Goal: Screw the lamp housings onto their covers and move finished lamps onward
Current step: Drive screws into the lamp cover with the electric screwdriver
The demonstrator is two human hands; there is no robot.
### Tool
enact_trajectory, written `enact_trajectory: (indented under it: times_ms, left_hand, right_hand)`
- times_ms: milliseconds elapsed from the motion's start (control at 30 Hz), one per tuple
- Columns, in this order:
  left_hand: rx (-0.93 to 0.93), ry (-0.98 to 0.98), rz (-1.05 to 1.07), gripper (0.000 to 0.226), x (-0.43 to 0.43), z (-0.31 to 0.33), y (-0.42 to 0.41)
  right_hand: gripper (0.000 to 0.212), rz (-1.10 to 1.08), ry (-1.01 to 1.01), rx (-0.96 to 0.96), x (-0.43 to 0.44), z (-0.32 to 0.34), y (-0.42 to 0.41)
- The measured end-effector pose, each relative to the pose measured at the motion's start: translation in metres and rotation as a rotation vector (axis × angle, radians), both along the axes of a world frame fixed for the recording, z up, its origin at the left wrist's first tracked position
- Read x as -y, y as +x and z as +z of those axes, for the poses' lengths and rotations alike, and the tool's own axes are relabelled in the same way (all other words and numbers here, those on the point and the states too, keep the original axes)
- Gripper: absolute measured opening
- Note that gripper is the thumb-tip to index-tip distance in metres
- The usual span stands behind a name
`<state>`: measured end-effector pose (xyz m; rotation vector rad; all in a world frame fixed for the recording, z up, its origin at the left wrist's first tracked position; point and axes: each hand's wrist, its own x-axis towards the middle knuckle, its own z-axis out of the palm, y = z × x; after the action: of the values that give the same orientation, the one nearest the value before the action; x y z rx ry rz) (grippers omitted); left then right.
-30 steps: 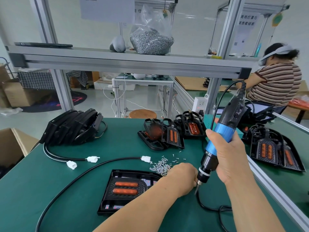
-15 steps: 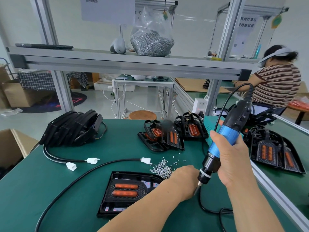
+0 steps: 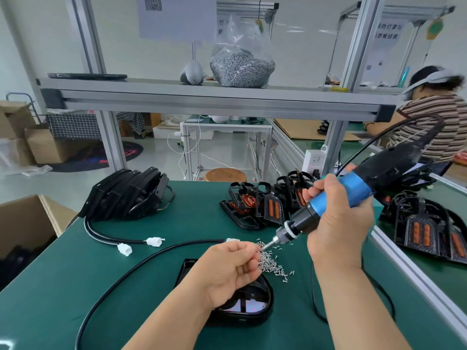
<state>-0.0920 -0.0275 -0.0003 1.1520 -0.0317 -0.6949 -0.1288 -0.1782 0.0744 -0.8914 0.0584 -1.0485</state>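
**Head view: 1 screw offered to the driver bit above a lamp**

The left hand [image 3: 227,269] is held above the green table [image 3: 192,210] with its fingers curled. Thumb and forefinger are pinched together at the tip of the electric screwdriver [image 3: 353,192]. 1 screw seems to be held there, though it is too small to be made out. The right hand [image 3: 338,231] is wrapped around the tool's blue barrel, and the tool is tilted down toward the left. The 2 hands are near each other but not touching. Loose screws [image 3: 271,263] are scattered just beneath the bit.

The lamp [image 3: 255,309] being assembled lies flat on the table nearest the viewer, partly hidden under the left wrist. A black cable [image 3: 202,241] curves away across the table to the left. A leaning stack of black housings [image 3: 131,195] is seen at far left, and more lamp parts [image 3: 255,208] at far centre. Lamps with orange lenses [image 3: 424,233] lie on the neighbouring bench at right.

The lamp is judged to be light, rigid moulded plastic, with a glossy face likely to be slippery and easily scratched. It is best taken by its black outer rim, with the cable gathered so that it is not dragged through the screws.
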Motion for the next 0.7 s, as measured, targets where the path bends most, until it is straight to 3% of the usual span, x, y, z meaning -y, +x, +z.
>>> enact_trajectory:
  times_ms: [133,333,700]
  left_hand:
    - [-0.177,-0.109,-0.010,0.009,-0.007,0.005,-0.005]
    - [-0.278,-0.186,0.005,0.013,-0.010,0.012,-0.011]
    - [-0.212,-0.148,0.030,0.019,-0.009,0.009,-0.013]
  right_hand:
    - [0.019,-0.026,-0.019,0.051,-0.014,0.009,0.005]
    - [0.021,-0.034,-0.042,0.041,-0.023,0.011,0.007]
    - [0.023,-0.030,-0.100,0.060,-0.025,0.011,0.005]
